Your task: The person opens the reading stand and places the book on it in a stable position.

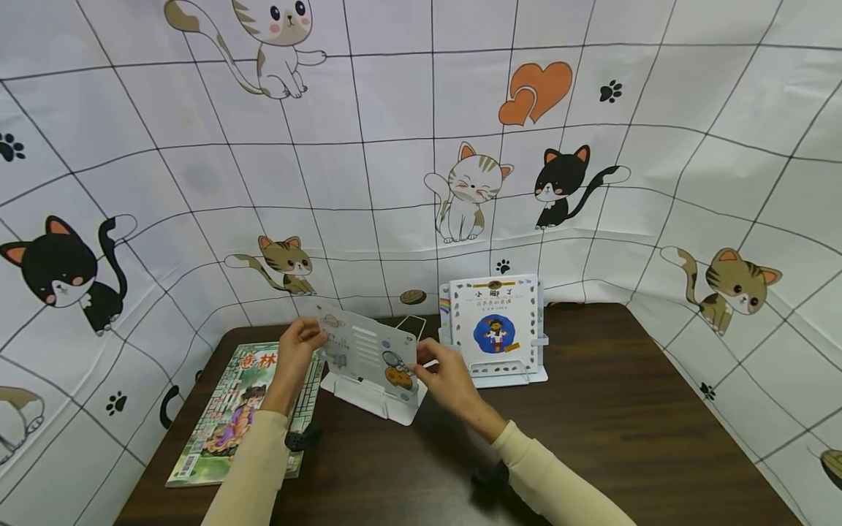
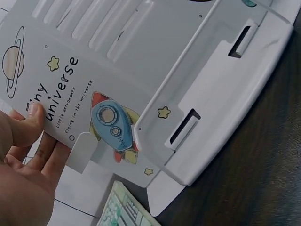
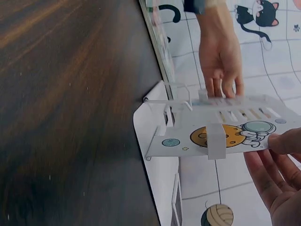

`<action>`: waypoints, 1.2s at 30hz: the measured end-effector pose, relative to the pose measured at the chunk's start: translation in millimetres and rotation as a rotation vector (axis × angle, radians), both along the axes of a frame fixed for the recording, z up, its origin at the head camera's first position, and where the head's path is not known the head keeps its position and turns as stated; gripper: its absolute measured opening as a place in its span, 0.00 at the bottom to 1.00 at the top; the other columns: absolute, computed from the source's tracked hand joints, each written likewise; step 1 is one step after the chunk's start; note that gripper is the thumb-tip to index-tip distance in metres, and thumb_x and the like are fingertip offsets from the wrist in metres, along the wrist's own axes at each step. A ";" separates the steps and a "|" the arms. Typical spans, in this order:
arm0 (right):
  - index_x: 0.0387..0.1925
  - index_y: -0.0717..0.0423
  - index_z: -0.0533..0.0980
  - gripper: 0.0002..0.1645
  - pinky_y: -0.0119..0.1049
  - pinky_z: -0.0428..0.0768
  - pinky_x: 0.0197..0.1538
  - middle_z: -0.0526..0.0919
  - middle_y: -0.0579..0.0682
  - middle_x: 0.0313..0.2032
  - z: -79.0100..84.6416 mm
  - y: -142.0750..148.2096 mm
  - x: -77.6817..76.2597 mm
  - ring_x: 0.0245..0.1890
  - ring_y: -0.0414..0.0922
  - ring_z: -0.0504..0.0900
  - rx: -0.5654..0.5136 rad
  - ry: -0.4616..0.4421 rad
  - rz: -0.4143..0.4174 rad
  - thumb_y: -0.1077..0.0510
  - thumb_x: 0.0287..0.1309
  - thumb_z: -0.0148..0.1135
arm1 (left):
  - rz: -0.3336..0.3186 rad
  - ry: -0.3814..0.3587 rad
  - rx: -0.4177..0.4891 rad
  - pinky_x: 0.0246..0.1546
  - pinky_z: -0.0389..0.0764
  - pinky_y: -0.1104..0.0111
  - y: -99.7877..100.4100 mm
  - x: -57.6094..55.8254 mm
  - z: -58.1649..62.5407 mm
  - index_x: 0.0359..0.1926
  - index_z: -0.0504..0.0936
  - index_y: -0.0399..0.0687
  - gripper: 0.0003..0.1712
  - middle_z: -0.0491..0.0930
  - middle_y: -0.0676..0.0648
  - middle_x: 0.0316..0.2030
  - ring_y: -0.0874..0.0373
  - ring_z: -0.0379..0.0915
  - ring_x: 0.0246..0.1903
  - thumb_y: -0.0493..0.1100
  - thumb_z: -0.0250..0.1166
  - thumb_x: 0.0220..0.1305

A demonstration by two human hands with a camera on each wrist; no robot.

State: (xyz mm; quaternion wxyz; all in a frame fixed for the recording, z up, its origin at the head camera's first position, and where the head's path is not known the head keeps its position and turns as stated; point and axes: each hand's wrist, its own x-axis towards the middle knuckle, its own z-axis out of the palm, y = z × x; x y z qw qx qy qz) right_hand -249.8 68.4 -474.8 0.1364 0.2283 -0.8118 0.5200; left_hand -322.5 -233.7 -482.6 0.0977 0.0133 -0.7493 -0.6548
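A white book stand [image 1: 362, 347] printed with a planet, a rocket and an astronaut stands tilted back on the table. My left hand [image 1: 299, 354] pinches the left edge of its back panel, thumb on the front by the words "tiny universe" [image 2: 61, 89]. With thumb in front and fingers behind, my right hand [image 1: 447, 372] grips the opposite edge near the orange moon [image 1: 398, 378]. No book rests on this stand. Its bottom ledge [image 2: 225, 99] has two slots and a raised front lip. Behind the panel a thin wire support [image 1: 413, 321] partly shows.
Right of it, a second white stand [image 1: 536, 372] holds a white-covered book [image 1: 496, 321] upright. Magazines [image 1: 230, 416] lie at the table's left side, partly under my left forearm. A cat-printed sheet [image 1: 395, 183] hangs behind and around the dark wooden table [image 1: 605, 409].
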 end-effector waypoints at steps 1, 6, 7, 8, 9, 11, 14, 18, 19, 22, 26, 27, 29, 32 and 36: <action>0.47 0.60 0.82 0.10 0.35 0.89 0.42 0.91 0.55 0.38 0.0 -1.9 0.7 0.40 0.49 0.90 0.005 0.004 0.005 0.69 0.65 0.71 | 0.004 0.002 -0.005 0.50 0.80 0.76 0.2 -1.9 1.1 0.58 0.76 0.34 0.14 0.80 0.62 0.40 0.72 0.78 0.46 0.30 0.65 0.75; 0.50 0.58 0.81 0.14 0.37 0.90 0.44 0.90 0.54 0.41 -0.8 -17.2 5.6 0.41 0.47 0.90 0.041 0.037 0.037 0.68 0.65 0.72 | 0.008 -0.008 -0.045 0.56 0.80 0.70 0.1 -11.4 6.0 0.60 0.76 0.34 0.16 0.80 0.55 0.45 0.70 0.75 0.47 0.33 0.64 0.76; 0.50 0.57 0.81 0.14 0.36 0.90 0.45 0.90 0.53 0.42 -1.2 -21.1 6.5 0.42 0.46 0.90 0.049 0.041 0.044 0.68 0.65 0.72 | 0.007 -0.011 -0.045 0.57 0.80 0.68 -0.1 -13.5 6.3 0.61 0.76 0.34 0.16 0.81 0.53 0.47 0.69 0.75 0.48 0.33 0.64 0.77; 0.51 0.57 0.81 0.15 0.36 0.90 0.45 0.89 0.53 0.42 -1.3 -25.1 7.6 0.42 0.46 0.90 0.054 0.048 0.050 0.68 0.65 0.72 | 0.002 -0.015 -0.055 0.59 0.79 0.66 -0.4 -15.9 6.3 0.62 0.75 0.34 0.17 0.81 0.50 0.49 0.67 0.75 0.49 0.33 0.63 0.77; 0.51 0.57 0.80 0.15 0.36 0.90 0.46 0.89 0.53 0.42 -1.4 -29.0 8.7 0.43 0.46 0.89 0.058 0.057 0.057 0.68 0.64 0.72 | -0.001 -0.018 -0.067 0.60 0.79 0.64 -0.7 -18.3 6.3 0.63 0.75 0.35 0.17 0.81 0.47 0.52 0.66 0.75 0.51 0.34 0.63 0.78; 0.51 0.57 0.80 0.16 0.35 0.90 0.46 0.89 0.53 0.43 -1.1 -36.6 10.8 0.43 0.45 0.89 0.068 0.067 0.073 0.68 0.64 0.72 | -0.018 -0.021 -0.093 0.62 0.78 0.63 -1.2 -23.3 6.5 0.66 0.74 0.35 0.19 0.80 0.40 0.58 0.63 0.74 0.55 0.34 0.61 0.79; 0.50 0.57 0.79 0.16 0.35 0.90 0.47 0.88 0.52 0.42 -0.9 -47.2 12.3 0.43 0.44 0.89 0.080 0.085 0.105 0.69 0.64 0.73 | -0.046 -0.015 -0.123 0.61 0.79 0.65 -1.2 -31.5 8.8 0.69 0.73 0.34 0.21 0.76 0.33 0.65 0.56 0.74 0.60 0.33 0.59 0.80; 0.49 0.57 0.78 0.15 0.31 0.89 0.46 0.88 0.51 0.41 -1.4 -60.7 10.6 0.42 0.42 0.89 0.121 0.095 0.140 0.67 0.65 0.73 | -0.088 -0.006 -0.160 0.56 0.78 0.70 -0.6 -41.1 14.7 0.70 0.72 0.32 0.22 0.75 0.30 0.67 0.55 0.75 0.60 0.32 0.58 0.79; 0.48 0.57 0.77 0.14 0.31 0.89 0.46 0.88 0.51 0.41 -1.1 -63.9 10.2 0.42 0.41 0.89 0.135 0.095 0.144 0.66 0.66 0.73 | -0.097 0.003 -0.176 0.56 0.78 0.70 -0.4 -43.3 15.9 0.69 0.72 0.31 0.22 0.76 0.29 0.66 0.57 0.76 0.58 0.32 0.58 0.79; 0.49 0.57 0.77 0.14 0.28 0.88 0.46 0.87 0.50 0.41 -0.1 -73.5 8.8 0.42 0.39 0.88 0.173 0.085 0.152 0.64 0.67 0.73 | -0.128 0.020 -0.228 0.57 0.78 0.68 -0.5 -48.9 18.2 0.69 0.73 0.30 0.21 0.78 0.28 0.65 0.65 0.77 0.54 0.32 0.58 0.80; 0.51 0.58 0.76 0.15 0.24 0.86 0.47 0.86 0.51 0.41 1.9 -85.5 6.5 0.43 0.39 0.87 0.193 0.073 0.172 0.63 0.68 0.72 | -0.165 0.027 -0.252 0.64 0.78 0.59 0.6 -54.6 20.3 0.69 0.74 0.31 0.20 0.79 0.28 0.65 0.60 0.79 0.56 0.33 0.55 0.81; 0.51 0.58 0.76 0.15 0.23 0.85 0.46 0.86 0.51 0.42 2.4 -88.2 5.9 0.43 0.39 0.87 0.194 0.069 0.175 0.63 0.68 0.72 | -0.169 0.027 -0.259 0.66 0.77 0.56 1.3 -55.8 20.7 0.70 0.74 0.31 0.21 0.79 0.28 0.65 0.55 0.79 0.58 0.33 0.54 0.82; 0.51 0.57 0.75 0.15 0.21 0.83 0.46 0.86 0.51 0.42 2.8 -92.4 4.6 0.44 0.39 0.87 0.200 0.059 0.180 0.63 0.68 0.72 | -0.183 0.021 -0.260 0.68 0.75 0.51 2.5 -58.0 21.2 0.71 0.73 0.32 0.22 0.77 0.28 0.66 0.45 0.77 0.64 0.33 0.52 0.83; 0.51 0.56 0.75 0.16 0.21 0.82 0.44 0.86 0.51 0.43 3.6 -96.2 2.8 0.44 0.39 0.87 0.195 0.036 0.177 0.62 0.68 0.72 | -0.201 -0.003 -0.268 0.72 0.72 0.45 3.2 -59.7 22.2 0.75 0.70 0.33 0.24 0.72 0.27 0.70 0.35 0.69 0.71 0.35 0.50 0.84; 0.51 0.55 0.76 0.15 0.22 0.81 0.43 0.86 0.50 0.43 4.0 -97.4 2.3 0.43 0.38 0.87 0.185 0.011 0.178 0.62 0.68 0.72 | -0.230 -0.044 -0.285 0.75 0.66 0.40 -0.3 -52.2 24.8 0.80 0.62 0.36 0.29 0.64 0.28 0.76 0.31 0.61 0.77 0.39 0.51 0.85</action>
